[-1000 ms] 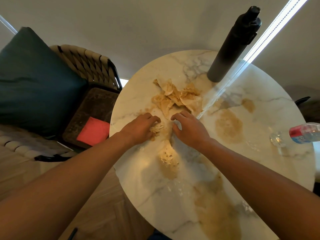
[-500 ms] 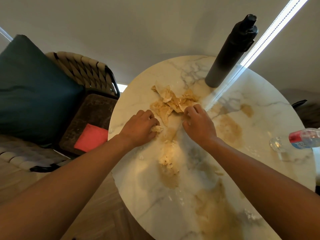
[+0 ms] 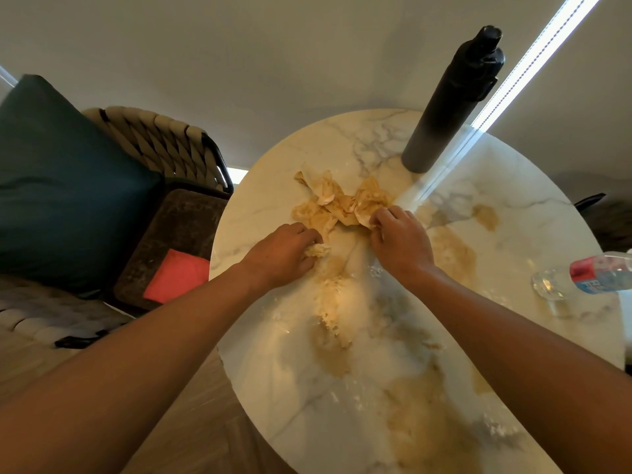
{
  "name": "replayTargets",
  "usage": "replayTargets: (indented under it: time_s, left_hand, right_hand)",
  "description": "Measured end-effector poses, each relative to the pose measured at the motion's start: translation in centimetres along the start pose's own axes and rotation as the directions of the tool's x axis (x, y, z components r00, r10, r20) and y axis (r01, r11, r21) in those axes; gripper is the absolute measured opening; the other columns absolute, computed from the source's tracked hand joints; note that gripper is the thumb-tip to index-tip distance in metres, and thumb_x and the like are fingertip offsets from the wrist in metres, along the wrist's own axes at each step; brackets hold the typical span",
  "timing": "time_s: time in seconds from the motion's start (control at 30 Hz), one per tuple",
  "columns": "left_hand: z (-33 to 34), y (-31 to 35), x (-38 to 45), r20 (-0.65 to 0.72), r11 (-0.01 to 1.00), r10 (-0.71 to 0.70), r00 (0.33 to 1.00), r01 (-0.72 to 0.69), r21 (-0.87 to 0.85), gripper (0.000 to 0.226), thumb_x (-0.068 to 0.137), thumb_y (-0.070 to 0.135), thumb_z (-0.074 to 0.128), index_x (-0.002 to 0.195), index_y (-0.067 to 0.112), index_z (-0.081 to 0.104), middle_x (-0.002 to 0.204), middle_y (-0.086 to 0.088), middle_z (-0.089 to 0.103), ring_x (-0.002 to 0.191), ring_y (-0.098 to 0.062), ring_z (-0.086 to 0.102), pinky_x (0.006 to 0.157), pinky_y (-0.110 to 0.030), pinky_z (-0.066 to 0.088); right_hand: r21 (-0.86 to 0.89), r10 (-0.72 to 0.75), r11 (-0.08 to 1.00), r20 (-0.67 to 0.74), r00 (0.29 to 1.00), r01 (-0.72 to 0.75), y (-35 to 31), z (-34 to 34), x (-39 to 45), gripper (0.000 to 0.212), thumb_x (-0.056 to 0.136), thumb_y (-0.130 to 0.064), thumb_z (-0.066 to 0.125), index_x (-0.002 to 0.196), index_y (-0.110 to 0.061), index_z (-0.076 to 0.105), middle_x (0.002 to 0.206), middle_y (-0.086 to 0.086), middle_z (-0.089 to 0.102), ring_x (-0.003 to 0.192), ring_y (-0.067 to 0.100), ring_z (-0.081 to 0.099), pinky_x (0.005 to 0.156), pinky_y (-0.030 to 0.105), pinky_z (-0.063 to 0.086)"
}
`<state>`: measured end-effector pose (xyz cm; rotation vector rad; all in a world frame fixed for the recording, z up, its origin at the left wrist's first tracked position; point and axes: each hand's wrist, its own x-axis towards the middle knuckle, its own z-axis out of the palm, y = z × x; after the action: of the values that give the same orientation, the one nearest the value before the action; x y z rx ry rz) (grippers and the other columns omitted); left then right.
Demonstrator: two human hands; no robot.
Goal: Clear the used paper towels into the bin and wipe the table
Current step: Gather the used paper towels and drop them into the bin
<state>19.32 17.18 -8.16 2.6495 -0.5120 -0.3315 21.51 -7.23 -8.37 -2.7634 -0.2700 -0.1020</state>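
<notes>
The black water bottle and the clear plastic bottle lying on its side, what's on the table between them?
In the head view, between the tall black water bottle and the clear plastic bottle, only marble tabletop with a brown stain.

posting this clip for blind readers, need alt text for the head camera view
Two bare hands gather stained, crumpled paper towels on a round marble table: the left hand holds a small wad, the right hand pinches the pile's edge. Brown smears cover the tabletop, with a black bottle standing behind and a plastic bottle lying at right.
</notes>
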Motion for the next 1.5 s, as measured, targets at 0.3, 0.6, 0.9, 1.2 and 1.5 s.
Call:
replayTargets:
  time_s: [0.3, 0.6, 0.9, 1.2, 1.5]
  left_hand:
    - [-1.0, 2.6, 0.2, 0.01, 0.999, 0.031, 0.999, -0.031, 0.041, 0.037, 0.089, 0.029, 0.063, 0.126, 0.022, 0.059, 0.116, -0.003, 0.059, 0.108, -0.025, 0.055, 0.086, -0.042, 0.05]
    - [-2.7, 7.5, 0.2, 0.006, 0.995, 0.082, 0.997, -0.082, 0.064, 0.039, 0.089, 0.025, 0.065, 0.127, 0.02, 0.059, 0.117, -0.004, 0.06, 0.11, -0.024, 0.055, 0.087, -0.039, 0.049]
    - [-3.0, 13.1, 0.2, 0.017, 0.983, 0.165, 0.986, -0.165, 0.081, 0.039, 0.088, 0.024, 0.067, 0.125, 0.018, 0.061, 0.117, -0.006, 0.062, 0.111, -0.025, 0.057, 0.087, -0.035, 0.047]
    - [-1.4, 20.4, 1.6, 0.059, 0.946, 0.282, 0.958, -0.287, 0.147, 0.037, 0.091, 0.044, 0.063, 0.124, 0.028, 0.06, 0.116, 0.003, 0.065, 0.101, -0.019, 0.062, 0.068, -0.03, 0.048]
    - [2.5, 30.7, 3.6, 0.12, 0.859, 0.442, 0.889, -0.458, 0.23, 0.039, 0.091, 0.054, 0.06, 0.124, 0.033, 0.058, 0.112, 0.007, 0.067, 0.101, -0.016, 0.06, 0.072, -0.033, 0.053]
  right_hand:
    - [0.027, -0.046, 0.998, -0.147, 0.988, 0.05, -0.1, -2.4, -3.7, 0.01, 0.084, -0.012, 0.063, 0.093, -0.015, 0.065, 0.088, 0.0, 0.064, 0.084, 0.026, 0.056, 0.077, 0.041, 0.048]
    - [0.24, -0.017, 0.97, -0.114, 0.993, 0.044, 1.5, -6.4, -8.6, 0.014, 0.078, 0.001, 0.063, 0.083, -0.013, 0.064, 0.085, -0.004, 0.054, 0.069, 0.018, 0.054, 0.063, 0.038, 0.054]
    - [0.258, 0.003, 0.966, -0.122, 0.993, 0.029, 3.9, -10.5, -12.4, 0.011, 0.082, -0.001, 0.065, 0.084, -0.011, 0.067, 0.093, -0.001, 0.059, 0.077, 0.017, 0.058, 0.068, 0.035, 0.054]
    - [0.22, 0.084, 0.974, -0.169, 0.982, -0.046, 8.0, -15.0, -17.6, 0.013, 0.086, -0.004, 0.063, 0.092, -0.011, 0.072, 0.089, 0.002, 0.068, 0.076, 0.017, 0.061, 0.07, 0.036, 0.054]
    - [0.228, 0.275, 0.947, -0.208, 0.939, -0.227, 15.2, -19.2, -24.7, 0.009, 0.093, -0.007, 0.064, 0.097, -0.009, 0.072, 0.096, 0.007, 0.07, 0.085, 0.018, 0.063, 0.08, 0.029, 0.053]
